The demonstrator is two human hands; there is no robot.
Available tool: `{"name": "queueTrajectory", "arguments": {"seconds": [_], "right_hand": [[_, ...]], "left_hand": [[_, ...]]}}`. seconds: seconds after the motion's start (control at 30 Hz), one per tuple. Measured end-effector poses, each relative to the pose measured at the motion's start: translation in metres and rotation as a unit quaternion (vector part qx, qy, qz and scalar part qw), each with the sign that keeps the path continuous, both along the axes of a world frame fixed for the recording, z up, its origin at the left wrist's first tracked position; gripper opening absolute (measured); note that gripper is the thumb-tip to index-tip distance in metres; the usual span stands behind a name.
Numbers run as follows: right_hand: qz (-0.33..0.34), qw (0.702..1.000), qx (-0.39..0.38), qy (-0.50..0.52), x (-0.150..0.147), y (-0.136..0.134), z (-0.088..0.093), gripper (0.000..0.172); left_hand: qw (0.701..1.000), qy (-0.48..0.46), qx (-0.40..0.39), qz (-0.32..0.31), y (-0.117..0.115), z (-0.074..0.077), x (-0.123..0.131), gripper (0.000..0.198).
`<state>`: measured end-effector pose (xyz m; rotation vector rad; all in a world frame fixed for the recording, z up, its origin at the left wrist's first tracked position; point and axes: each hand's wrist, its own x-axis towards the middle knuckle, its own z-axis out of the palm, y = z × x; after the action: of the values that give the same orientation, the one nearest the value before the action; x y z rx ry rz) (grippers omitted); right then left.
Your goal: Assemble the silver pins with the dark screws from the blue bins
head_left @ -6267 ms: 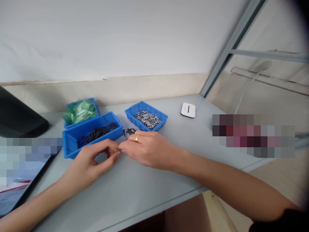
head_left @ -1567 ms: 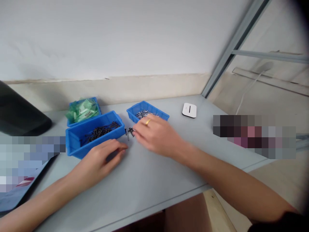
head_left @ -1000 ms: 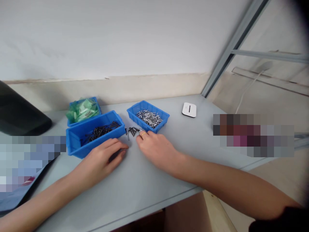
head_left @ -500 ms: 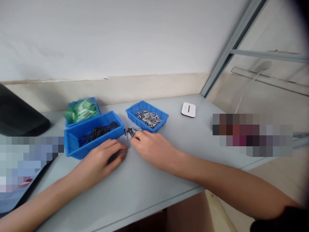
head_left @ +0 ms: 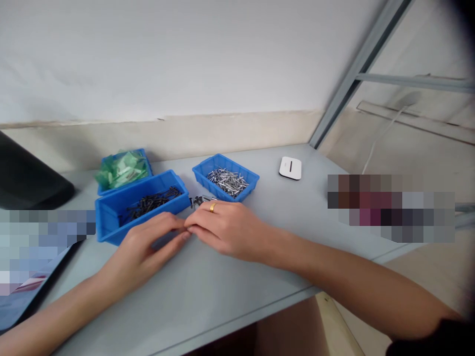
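My left hand (head_left: 150,244) reaches in front of the long blue bin of dark screws (head_left: 158,203), its thumb and fingers closed at the tips. My right hand (head_left: 224,225), with a gold ring, touches those fingertips with its own pinched fingers. Whatever lies between the fingertips is too small and too covered to make out. Just behind the right hand, a small pile of loose screws (head_left: 198,200) lies on the table, partly hidden by its fingers. Farther back, a shallow blue bin (head_left: 252,187) holds silvery, nail-like metal pins (head_left: 228,182).
Behind the long bin, another blue bin holds green plastic packets (head_left: 128,168). A white square device (head_left: 290,168) lies toward the back right of the grey table (head_left: 208,291). A dark cylindrical object (head_left: 29,173) stands at left. Blurred patches cover things at both sides.
My right hand has moved left from the loose screw pile, and its fingertips now meet those of my left hand. The left hand has shifted slightly left.
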<state>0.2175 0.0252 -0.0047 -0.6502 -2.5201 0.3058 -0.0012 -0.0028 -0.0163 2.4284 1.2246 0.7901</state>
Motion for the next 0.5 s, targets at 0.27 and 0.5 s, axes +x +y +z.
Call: {"name": "queueTrajectory", "arguments": {"seconds": [0.27, 0.5], "right_hand": [[-0.024, 0.998, 0.048, -0.02, -0.0001, 0.0019, -0.0012, 0.031], [-0.04, 0.993, 0.095, -0.061, 0.0022, 0.0031, -0.0055, 0.03]], "left_hand": [[0.999, -0.027, 0.005, 0.021, 0.0006, 0.0026, -0.0009, 0.012], [0.997, -0.046, 0.014, 0.061, -0.0013, 0.0071, 0.0018, 0.012]]}}
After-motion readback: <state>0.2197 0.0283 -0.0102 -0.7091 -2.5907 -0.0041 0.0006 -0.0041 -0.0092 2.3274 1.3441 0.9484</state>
